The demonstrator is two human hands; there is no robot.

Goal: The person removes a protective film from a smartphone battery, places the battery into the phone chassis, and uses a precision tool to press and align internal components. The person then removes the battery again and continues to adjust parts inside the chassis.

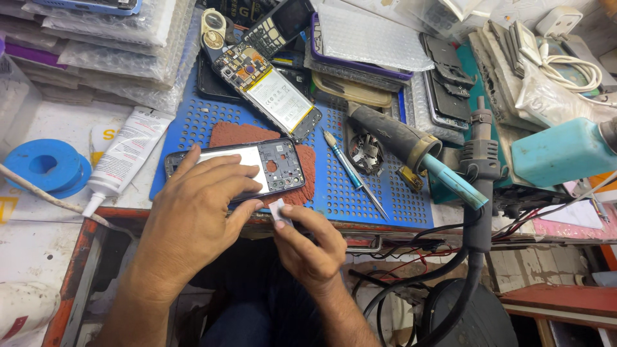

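Near edge of bench: both hands work at an opened phone frame (247, 168) that lies flat on a reddish pad (302, 157).
Left hand (193, 215): palm down, fingers spread and pressing on the frame's near-left part, holding it in place; it grips nothing.
Right hand (308, 244): fingers closed, pinching a small white tab (277, 211) between thumb and forefinger, just at the frame's near-right corner, touching or almost touching it.
Frame: dark, long side running left to right, pale panel inside at the left, camera cut-outs at the right.
Pad: rests on a blue perforated mat (360, 186).
Far of frame: a second phone (267, 87) lies open with its battery showing, tilted.
Right of frame: a blue-handled screwdriver (353, 173) on the mat; further right a hot-air nozzle (405, 144) with a teal tip.
Left of frame: a white glue tube (125, 154), then a blue spool (46, 164).
Far right: a teal bottle (559, 151).
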